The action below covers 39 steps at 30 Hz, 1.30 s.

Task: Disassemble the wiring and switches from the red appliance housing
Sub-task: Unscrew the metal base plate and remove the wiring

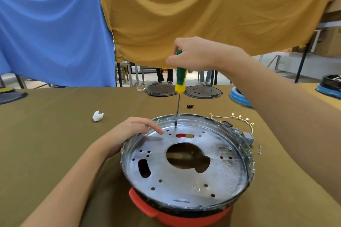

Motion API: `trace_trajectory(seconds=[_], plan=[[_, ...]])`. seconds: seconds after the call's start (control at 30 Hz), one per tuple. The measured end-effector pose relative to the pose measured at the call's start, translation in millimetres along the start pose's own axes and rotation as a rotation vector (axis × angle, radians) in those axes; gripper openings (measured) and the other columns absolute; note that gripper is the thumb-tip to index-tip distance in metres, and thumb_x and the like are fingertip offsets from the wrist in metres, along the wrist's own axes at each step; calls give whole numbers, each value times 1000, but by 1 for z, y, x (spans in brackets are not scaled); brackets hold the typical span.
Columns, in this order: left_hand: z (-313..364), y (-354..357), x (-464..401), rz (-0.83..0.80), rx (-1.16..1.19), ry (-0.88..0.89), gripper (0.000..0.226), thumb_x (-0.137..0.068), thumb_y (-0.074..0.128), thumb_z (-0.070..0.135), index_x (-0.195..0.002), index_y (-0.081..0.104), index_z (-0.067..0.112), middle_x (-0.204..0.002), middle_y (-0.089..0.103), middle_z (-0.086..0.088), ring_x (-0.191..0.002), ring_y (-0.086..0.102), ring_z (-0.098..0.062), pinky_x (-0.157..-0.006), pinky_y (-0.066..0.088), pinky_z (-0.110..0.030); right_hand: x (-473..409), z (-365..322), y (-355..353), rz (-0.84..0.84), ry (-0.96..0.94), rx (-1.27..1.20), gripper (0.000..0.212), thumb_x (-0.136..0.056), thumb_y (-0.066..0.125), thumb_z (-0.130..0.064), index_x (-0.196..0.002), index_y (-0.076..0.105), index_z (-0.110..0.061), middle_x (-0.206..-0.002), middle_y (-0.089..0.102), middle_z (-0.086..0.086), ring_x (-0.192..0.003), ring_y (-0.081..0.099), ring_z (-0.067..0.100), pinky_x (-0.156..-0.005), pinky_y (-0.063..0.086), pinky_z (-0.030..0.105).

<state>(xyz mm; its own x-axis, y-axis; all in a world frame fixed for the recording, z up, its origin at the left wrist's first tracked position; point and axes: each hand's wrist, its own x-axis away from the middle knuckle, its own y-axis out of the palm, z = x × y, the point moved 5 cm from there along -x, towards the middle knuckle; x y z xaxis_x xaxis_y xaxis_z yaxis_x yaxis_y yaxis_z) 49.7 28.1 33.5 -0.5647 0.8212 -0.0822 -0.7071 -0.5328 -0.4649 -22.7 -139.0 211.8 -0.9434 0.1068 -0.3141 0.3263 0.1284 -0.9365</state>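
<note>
The red appliance housing [177, 217] stands in front of me with a round silver metal plate [184, 177] full of holes inside it. My right hand [193, 55] grips the top of a green and yellow screwdriver [180, 77], held upright. Its tip touches the plate near the far rim. My left hand [129, 131] rests on the housing's left rim, fingers spread over the plate edge. A white wire with yellow terminals [238, 117] lies behind the housing on the right, beside a grey switch block [248, 137].
Two small screws [259, 148] lie right of the housing. A crumpled white wad [97, 115] sits on the brown cloth at left. Two dark round plates [203, 91] and blue housings [239, 97] stand at the table's far edge. Blue and yellow cloths hang behind.
</note>
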Motion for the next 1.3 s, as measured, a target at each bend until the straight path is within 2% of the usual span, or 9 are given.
trace_trajectory(seconds=[0.17, 0.37, 0.47, 0.67, 0.77, 0.93, 1.03, 1.17, 1.3], plan=[[0, 0, 0, 4, -14, 7, 44, -94, 43, 2, -93, 80, 24, -116, 71, 12, -111, 61, -1, -92, 41, -18, -3, -5, -3, 148, -3, 381, 45, -101, 42, -55, -81, 48, -15, -75, 52, 1, -62, 47, 16, -50, 29, 30], [-2, 0, 0, 13, -5, -6, 45, -94, 41, 1, -95, 80, 23, -114, 70, 17, -109, 61, 2, -92, 43, -19, 5, -9, -9, -175, -142, -116, 10, -91, 64, -20, -101, 62, -18, -92, 61, -2, -76, 53, 13, -67, 43, 27], [-2, -1, 0, 8, -8, -8, 46, -95, 40, 0, -96, 80, 22, -115, 71, 14, -109, 63, -3, -90, 44, -17, 6, -9, -9, -170, -104, -271, 20, -79, 65, -6, -96, 67, -15, -96, 66, 0, -84, 59, 15, -74, 49, 29], [-1, 0, 1, 13, -4, -8, 45, -94, 41, 0, -94, 80, 23, -114, 71, 16, -108, 62, 0, -89, 43, -16, 4, -8, -8, 54, 122, 382, 54, -94, 44, -67, -102, 46, -14, -87, 53, 1, -77, 53, 21, -58, 36, 31], [-1, 0, 1, 12, 2, -5, 42, -93, 42, 3, -96, 80, 22, -114, 71, 14, -108, 63, -5, -90, 45, -19, 1, -14, -5, 39, 3, 329, 37, -101, 46, -52, -101, 47, -16, -79, 49, 0, -66, 46, 16, -52, 29, 30], [-1, 0, 1, 14, 2, -11, 43, -94, 41, 3, -96, 80, 22, -114, 71, 12, -110, 63, -11, -88, 49, -18, 5, -28, -5, -179, -123, -190, 12, -88, 60, -10, -98, 61, -16, -91, 60, -2, -74, 54, 14, -63, 46, 26], [-2, 0, 1, 7, 9, -19, 44, -94, 41, 2, -96, 80, 22, -114, 72, 9, -109, 63, -15, -87, 51, -19, 0, -31, -1, -103, -97, -149, 13, -83, 61, -22, -94, 63, -15, -84, 64, 0, -71, 57, 16, -59, 46, 26], [0, 0, 2, 6, 8, -22, 38, -89, 45, 9, -95, 80, 22, -117, 71, 12, -113, 62, -6, -102, 44, -28, -3, -28, -5, 110, 52, 312, 53, -92, 47, -66, -80, 51, -15, -76, 55, 0, -64, 51, 15, -52, 33, 29], [1, 0, 3, 8, -2, -26, 40, -76, 45, 21, -95, 80, 23, -117, 71, 13, -116, 59, -9, -113, 38, -41, -5, -27, -4, 73, -52, 310, 30, -99, 51, -40, -85, 53, -13, -76, 52, 0, -65, 49, 17, -53, 32, 29]])
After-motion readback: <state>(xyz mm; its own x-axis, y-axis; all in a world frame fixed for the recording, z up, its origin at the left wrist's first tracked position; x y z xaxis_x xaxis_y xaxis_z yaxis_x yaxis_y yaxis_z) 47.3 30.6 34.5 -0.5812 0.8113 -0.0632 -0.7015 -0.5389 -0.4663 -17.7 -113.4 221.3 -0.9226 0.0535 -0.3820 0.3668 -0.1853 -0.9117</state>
